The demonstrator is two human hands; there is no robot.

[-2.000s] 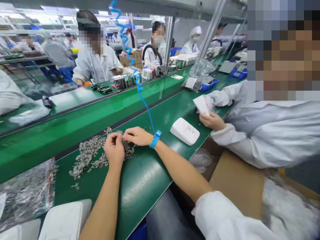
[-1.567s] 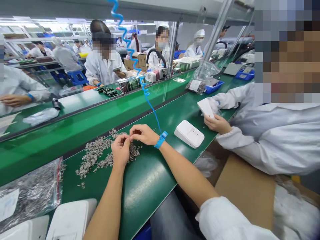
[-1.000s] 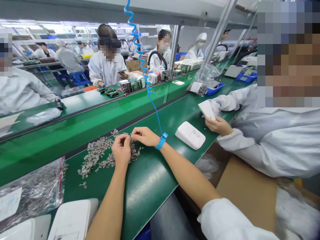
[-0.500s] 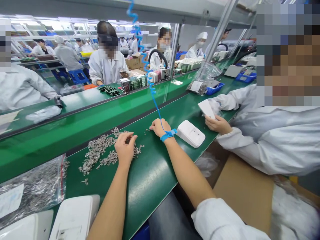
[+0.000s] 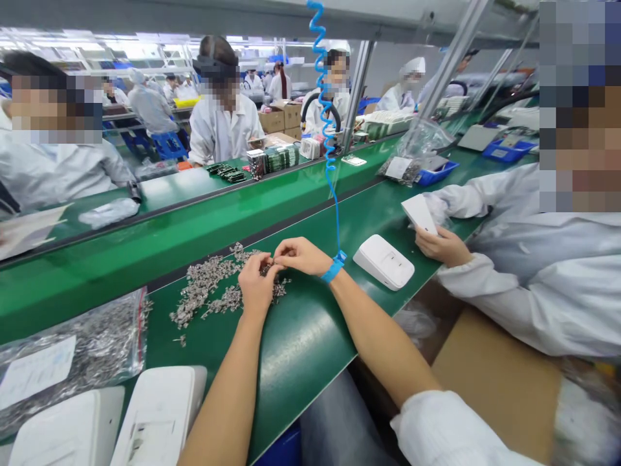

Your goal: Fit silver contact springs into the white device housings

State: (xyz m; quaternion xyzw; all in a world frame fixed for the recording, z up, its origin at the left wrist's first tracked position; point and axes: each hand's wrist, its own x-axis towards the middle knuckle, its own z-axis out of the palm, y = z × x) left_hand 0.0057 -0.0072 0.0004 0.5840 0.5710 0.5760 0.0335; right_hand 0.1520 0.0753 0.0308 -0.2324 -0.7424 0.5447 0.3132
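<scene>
Over the right part of a pile of small metal pieces (image 5: 206, 285) on the green bench, my two hands meet at the fingertips. My left hand (image 5: 257, 278) is closed in a pinch, and what sits between its fingers is too small to make out. My right hand (image 5: 303, 255), wearing a blue wrist strap (image 5: 336, 265) with a coiled cord, also pinches, its thumb and forefinger touching the left fingertips. A white plastic housing (image 5: 385, 262) with two slots lies to the right of my right hand.
A clear bag of metal pieces (image 5: 107, 349) lies at the left, behind two white housings (image 5: 160, 414). At the right a co-worker's hand (image 5: 444, 246) holds a white housing (image 5: 420, 213). A green raised strip (image 5: 169, 236) runs along the bench. Blue trays (image 5: 436, 173) stand farther back.
My right hand has moved left from the bare bench to my left hand, and their fingertips now meet. The view has shifted slightly to the left.
</scene>
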